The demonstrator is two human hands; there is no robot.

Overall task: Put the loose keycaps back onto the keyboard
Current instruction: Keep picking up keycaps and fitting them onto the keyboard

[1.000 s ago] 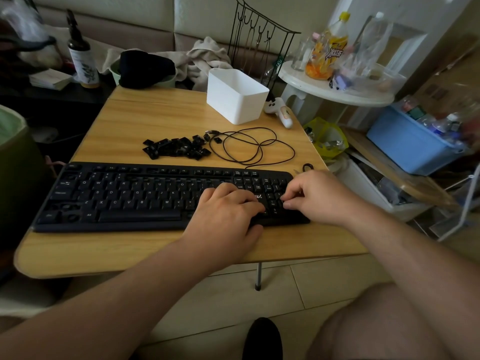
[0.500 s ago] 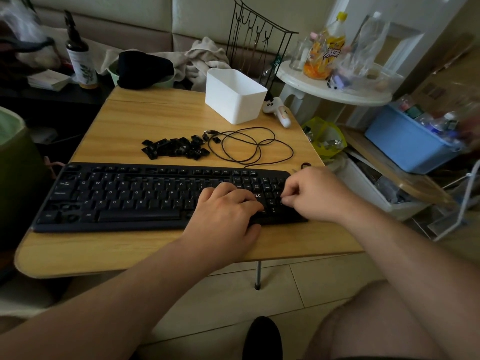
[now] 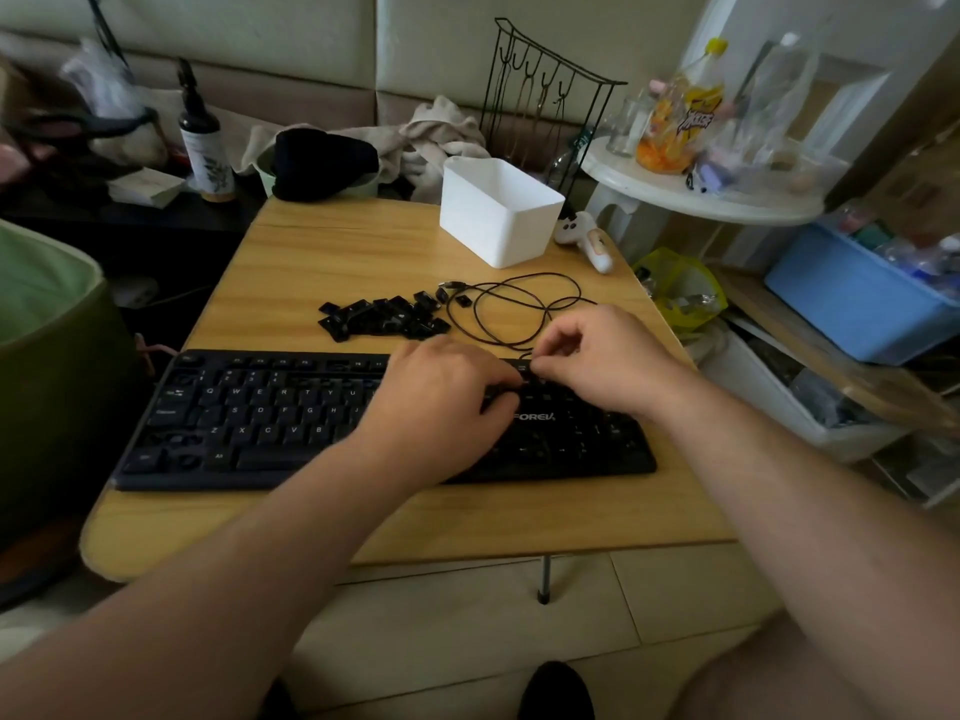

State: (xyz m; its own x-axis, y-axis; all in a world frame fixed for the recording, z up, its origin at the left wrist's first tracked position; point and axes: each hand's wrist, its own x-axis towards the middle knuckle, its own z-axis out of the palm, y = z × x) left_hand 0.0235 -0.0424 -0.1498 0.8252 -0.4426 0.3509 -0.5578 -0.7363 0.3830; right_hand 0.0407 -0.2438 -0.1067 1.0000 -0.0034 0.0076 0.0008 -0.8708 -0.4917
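The loose keycaps (image 3: 382, 317) are lying in a black heap on the wooden table (image 3: 322, 252), just behind the keyboard (image 3: 249, 418) and well within reach, presumably so each can be picked off as needed. The heap is sitting just beyond and to the left of both hands, and neither is touching it. The hands are meeting over the upper right part of the keyboard. The left hand (image 3: 441, 397) is resting palm down on the keys, fingers flattened, likely steadying the board. The right hand (image 3: 597, 356) is curling its fingertips together at the top row, as if seating a cap, though I cannot tell whether anything is pinched there. A coiled black cable (image 3: 514, 314) is trailing beside the heap, with a white bin (image 3: 498, 215) behind it.
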